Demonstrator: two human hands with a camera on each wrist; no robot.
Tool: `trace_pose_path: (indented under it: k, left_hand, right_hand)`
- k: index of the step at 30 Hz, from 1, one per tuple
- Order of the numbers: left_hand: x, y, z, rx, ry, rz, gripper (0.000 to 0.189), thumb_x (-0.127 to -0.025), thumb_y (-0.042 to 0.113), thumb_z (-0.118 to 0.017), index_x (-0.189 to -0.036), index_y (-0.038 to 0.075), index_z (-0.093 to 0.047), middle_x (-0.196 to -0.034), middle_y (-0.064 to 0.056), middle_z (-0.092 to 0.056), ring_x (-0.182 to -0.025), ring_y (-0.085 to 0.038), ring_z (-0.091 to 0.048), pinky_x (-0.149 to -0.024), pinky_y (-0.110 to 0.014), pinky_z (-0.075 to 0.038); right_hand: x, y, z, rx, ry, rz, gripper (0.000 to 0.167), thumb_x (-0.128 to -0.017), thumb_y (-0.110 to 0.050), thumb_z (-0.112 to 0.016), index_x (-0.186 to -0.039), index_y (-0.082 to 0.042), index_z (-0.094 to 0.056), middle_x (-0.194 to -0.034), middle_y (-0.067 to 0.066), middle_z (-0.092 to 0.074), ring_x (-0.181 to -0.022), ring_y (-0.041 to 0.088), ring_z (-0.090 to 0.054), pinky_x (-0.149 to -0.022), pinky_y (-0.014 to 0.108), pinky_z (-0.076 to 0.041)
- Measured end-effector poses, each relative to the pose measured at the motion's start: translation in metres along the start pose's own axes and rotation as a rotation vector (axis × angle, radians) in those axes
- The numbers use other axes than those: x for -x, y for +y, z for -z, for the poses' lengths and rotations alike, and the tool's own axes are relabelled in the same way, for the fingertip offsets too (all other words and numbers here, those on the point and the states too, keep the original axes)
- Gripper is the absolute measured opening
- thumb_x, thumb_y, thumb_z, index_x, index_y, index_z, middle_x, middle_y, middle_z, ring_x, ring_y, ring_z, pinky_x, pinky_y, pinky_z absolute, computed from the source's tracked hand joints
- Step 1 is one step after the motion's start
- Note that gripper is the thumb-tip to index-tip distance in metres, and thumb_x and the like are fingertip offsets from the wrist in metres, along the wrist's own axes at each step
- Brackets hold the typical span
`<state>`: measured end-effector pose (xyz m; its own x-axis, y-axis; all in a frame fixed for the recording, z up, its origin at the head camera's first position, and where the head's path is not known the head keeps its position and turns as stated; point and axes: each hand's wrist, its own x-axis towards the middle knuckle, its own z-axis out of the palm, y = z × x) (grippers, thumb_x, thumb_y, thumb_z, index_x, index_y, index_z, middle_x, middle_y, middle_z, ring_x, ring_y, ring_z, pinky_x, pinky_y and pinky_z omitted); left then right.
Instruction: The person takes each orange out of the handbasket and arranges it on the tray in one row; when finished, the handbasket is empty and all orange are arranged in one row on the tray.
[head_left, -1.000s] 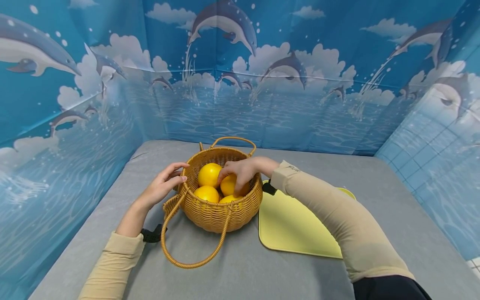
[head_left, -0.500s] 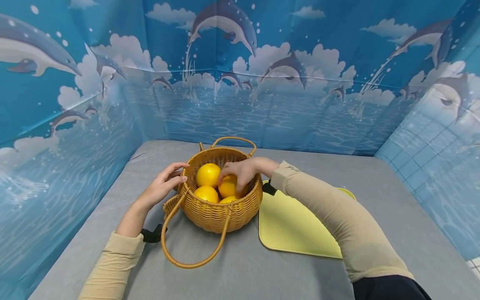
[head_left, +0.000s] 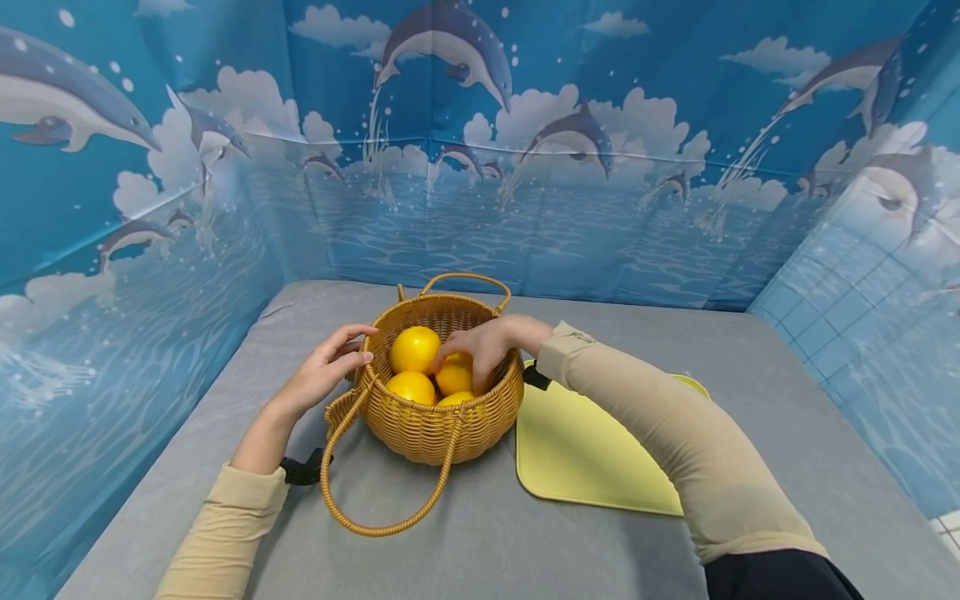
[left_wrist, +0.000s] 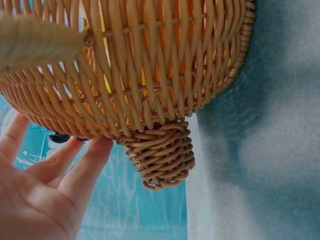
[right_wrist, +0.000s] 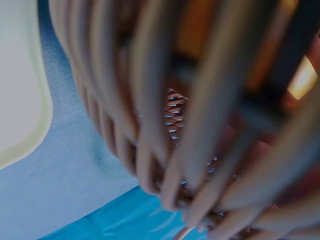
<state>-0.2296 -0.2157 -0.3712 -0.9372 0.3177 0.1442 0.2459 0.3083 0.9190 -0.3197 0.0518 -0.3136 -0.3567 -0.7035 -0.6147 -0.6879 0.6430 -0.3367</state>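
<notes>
A round wicker basket (head_left: 420, 437) with rope-like handles stands left of centre on the grey surface. My right hand (head_left: 489, 346) reaches inside it, fingers and thumb curved round an orange (head_left: 453, 377). Three more oranges are visible, one to the left (head_left: 416, 348) and two near the front wall; the lowest orange (head_left: 456, 399) is partly covered by the rim. My left hand (head_left: 322, 375) touches the basket's left rim with extended fingers, which the left wrist view shows against the weave. In the right wrist view the basket wall (right_wrist: 150, 100) hides most of my right hand.
A yellow mat (head_left: 592, 450) lies right of the basket, partly beneath my right forearm. The front handle (head_left: 382, 531) lies toward me. A small woven piece (left_wrist: 160, 155) juts from the basket's left side. A dolphin-print curtain (head_left: 600, 225) borders the surface.
The orange at my right hand has shifted slightly left and down inside the basket, and the orange on the left has shifted a little left. My left hand has stayed on the rim.
</notes>
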Motion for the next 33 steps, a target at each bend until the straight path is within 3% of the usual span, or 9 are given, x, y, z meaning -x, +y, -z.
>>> trace_pose_path:
  k: [7,14,20,27,33]
  left_hand:
    - [0.0012,0.0012,0.0005,0.000,-0.001,0.012,0.044,-0.097,0.027,-0.053,-0.136,0.012,-0.042,-0.145,-0.014,-0.033,-0.132,-0.035,-0.033,-0.096,-0.058,-0.035]
    - [0.0010,0.0020,0.0008,0.001,-0.008,0.013,0.045,-0.097,0.029,-0.052,-0.137,0.013,-0.041,-0.145,-0.013,-0.033,-0.132,-0.035,-0.034,-0.095,-0.057,-0.036]
    - [0.0004,0.0020,0.0005,0.003,-0.008,0.012,0.043,-0.097,0.030,-0.052,-0.136,0.016,-0.042,-0.145,-0.013,-0.033,-0.131,-0.034,-0.034,-0.096,-0.057,-0.036]
    - [0.0005,0.0022,-0.0001,0.002,-0.007,0.016,0.043,-0.097,0.030,-0.053,-0.136,0.016,-0.042,-0.146,-0.013,-0.033,-0.132,-0.035,-0.033,-0.097,-0.058,-0.034]
    - [0.0005,0.0010,0.0003,0.002,-0.005,0.020,0.044,-0.097,0.031,-0.052,-0.137,0.016,-0.042,-0.146,-0.013,-0.033,-0.132,-0.034,-0.033,-0.096,-0.058,-0.035]
  right_hand:
    - [-0.0007,-0.0023,-0.0004,-0.023,-0.025,-0.036,0.073,-0.079,-0.011,-0.070,-0.141,-0.035,-0.040,-0.155,0.004,-0.004,-0.141,0.025,-0.002,-0.107,0.046,-0.021]
    - [-0.0038,-0.0014,-0.0036,0.071,0.053,-0.016,0.076,-0.076,-0.007,-0.071,-0.140,-0.038,-0.042,-0.142,0.001,-0.022,-0.124,0.023,-0.025,-0.094,0.039,-0.033]
    - [-0.0029,-0.0014,-0.0040,0.119,0.103,-0.020,0.075,-0.075,-0.009,-0.073,-0.138,-0.040,-0.044,-0.141,0.000,-0.024,-0.123,0.025,-0.025,-0.093,0.041,-0.033]
    - [-0.0040,-0.0008,-0.0061,0.051,0.097,-0.015,0.074,-0.074,-0.001,-0.073,-0.136,-0.032,-0.047,-0.134,0.003,-0.027,-0.115,0.023,-0.033,-0.089,0.036,-0.038]
    - [-0.0054,-0.0018,-0.0079,0.140,0.137,-0.008,0.070,-0.075,-0.005,-0.076,-0.133,-0.033,-0.050,-0.133,0.003,-0.030,-0.115,0.025,-0.031,-0.090,0.039,-0.035]
